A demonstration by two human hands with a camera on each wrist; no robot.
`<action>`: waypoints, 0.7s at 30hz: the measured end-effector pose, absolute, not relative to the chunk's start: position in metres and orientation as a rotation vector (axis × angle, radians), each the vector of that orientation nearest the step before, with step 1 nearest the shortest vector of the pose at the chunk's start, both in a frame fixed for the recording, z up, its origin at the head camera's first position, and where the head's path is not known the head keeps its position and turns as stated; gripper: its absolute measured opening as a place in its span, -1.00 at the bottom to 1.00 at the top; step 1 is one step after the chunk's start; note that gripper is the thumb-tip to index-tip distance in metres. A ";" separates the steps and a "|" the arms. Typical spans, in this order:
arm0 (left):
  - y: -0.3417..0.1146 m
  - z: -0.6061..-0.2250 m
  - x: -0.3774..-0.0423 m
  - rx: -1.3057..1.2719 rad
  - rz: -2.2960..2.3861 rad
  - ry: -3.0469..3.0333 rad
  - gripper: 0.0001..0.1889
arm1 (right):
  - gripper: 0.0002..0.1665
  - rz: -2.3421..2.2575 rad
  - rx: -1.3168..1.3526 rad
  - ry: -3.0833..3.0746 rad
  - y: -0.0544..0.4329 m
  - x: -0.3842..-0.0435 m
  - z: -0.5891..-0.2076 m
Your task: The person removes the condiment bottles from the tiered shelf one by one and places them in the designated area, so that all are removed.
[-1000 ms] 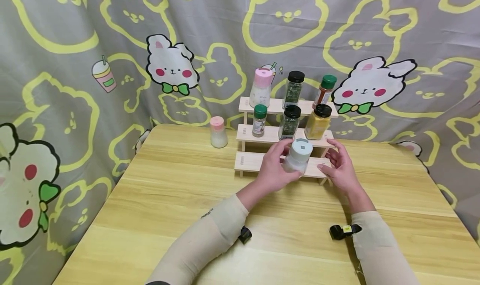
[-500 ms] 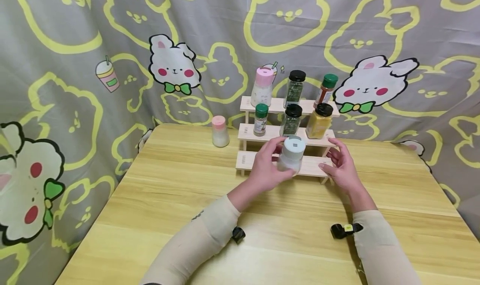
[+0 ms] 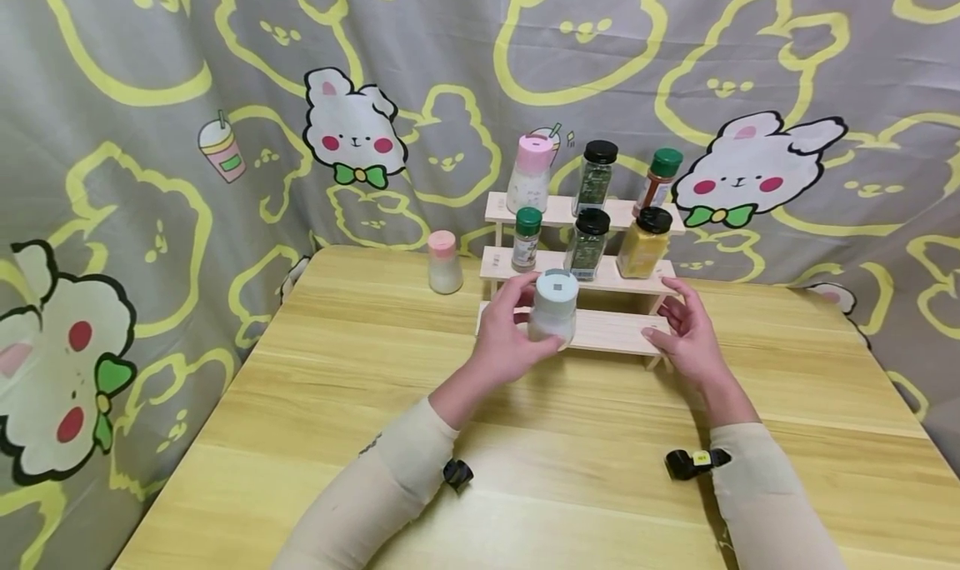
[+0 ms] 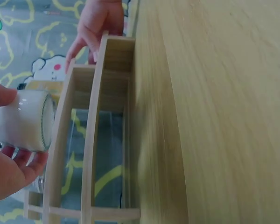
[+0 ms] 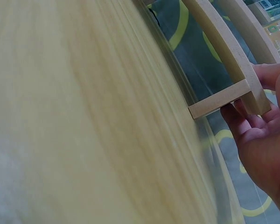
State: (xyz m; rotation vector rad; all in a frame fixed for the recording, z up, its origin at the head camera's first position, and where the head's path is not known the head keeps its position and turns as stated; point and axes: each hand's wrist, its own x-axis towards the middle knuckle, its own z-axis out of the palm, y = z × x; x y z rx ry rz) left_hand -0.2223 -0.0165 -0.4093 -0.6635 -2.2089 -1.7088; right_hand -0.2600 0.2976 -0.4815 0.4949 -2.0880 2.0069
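Jar (image 3: 553,318) gripped by the left hand (image 3: 501,338) hung above the near shelf (image 3: 617,332), whose right end the right hand (image 3: 690,337) clasped; placing seemed underway, probably calling next for lowering.

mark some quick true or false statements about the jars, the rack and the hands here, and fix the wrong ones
1. The left hand holds a clear glass jar with a pale blue-grey lid. True.
2. The right hand holds a bottle. False: it grips the right end of the light wooden three-tier rack.
3. The clear jar with a salmon-pink lid stands on the light wooden table, left of the rack. True.
4. The clear jar with yellow contents and a black lid stands on the bottom tier. False: it stands on the middle tier.
5. The clear bottle with a green cap and reddish front stands toward the right end of the top tier. True.
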 end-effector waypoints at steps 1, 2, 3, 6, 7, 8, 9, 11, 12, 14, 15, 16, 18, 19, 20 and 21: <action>-0.019 -0.409 -0.222 -0.657 -1.708 -2.209 -0.11 | 0.02 2.006 0.493 -2.090 0.298 -0.260 -0.481; -0.021 -0.409 -0.223 -0.648 -1.704 -2.210 -0.11 | 0.02 2.001 0.494 -2.095 0.298 -0.260 -0.481; -0.023 -0.409 -0.223 -0.642 -1.705 -2.208 -0.11 | 0.02 2.008 0.496 -2.091 0.298 -0.260 -0.480; -0.031 -0.408 -0.223 -0.628 -1.713 -2.193 -0.11 | 0.02 2.015 0.505 -2.088 0.297 -0.259 -0.479; -0.034 -0.408 -0.223 -0.623 -1.717 -2.189 -0.12 | 0.02 2.021 0.508 -2.083 0.297 -0.259 -0.479; -0.037 -0.408 -0.223 -0.616 -1.715 -2.188 -0.12 | 0.02 2.022 0.508 -2.084 0.297 -0.259 -0.479; -0.039 -0.407 -0.223 -0.608 -1.714 -2.187 -0.12 | 0.02 2.025 0.506 -2.083 0.297 -0.259 -0.479; -0.045 -0.406 -0.223 -0.591 -1.714 -2.187 -0.12 | 0.02 2.027 0.504 -2.082 0.296 -0.258 -0.478; -0.047 -0.405 -0.223 -0.583 -1.714 -2.187 -0.13 | 0.02 2.023 0.503 -2.085 0.296 -0.258 -0.478; -0.052 -0.404 -0.224 -0.567 -1.711 -2.190 -0.13 | 0.02 2.016 0.501 -2.090 0.296 -0.258 -0.477; -0.054 -0.403 -0.224 -0.559 -1.710 -2.192 -0.14 | 0.02 2.020 0.501 -2.086 0.296 -0.258 -0.477; -0.056 -0.403 -0.224 -0.551 -1.710 -2.192 -0.14 | 0.02 2.020 0.501 -2.086 0.296 -0.258 -0.477; -0.061 -0.402 -0.225 -0.536 -1.697 -2.192 -0.14 | 0.02 2.016 0.499 -2.088 0.296 -0.258 -0.478; -0.064 -0.402 -0.226 -0.529 -1.686 -2.195 -0.13 | 0.01 2.017 0.497 -2.088 0.296 -0.258 -0.478; -0.067 -0.402 -0.227 -0.521 -1.672 -2.197 -0.14 | 0.01 2.016 0.494 -2.089 0.296 -0.258 -0.478; -0.069 -0.402 -0.228 -0.514 -1.657 -2.199 -0.14 | 0.01 2.019 0.490 -2.086 0.296 -0.258 -0.478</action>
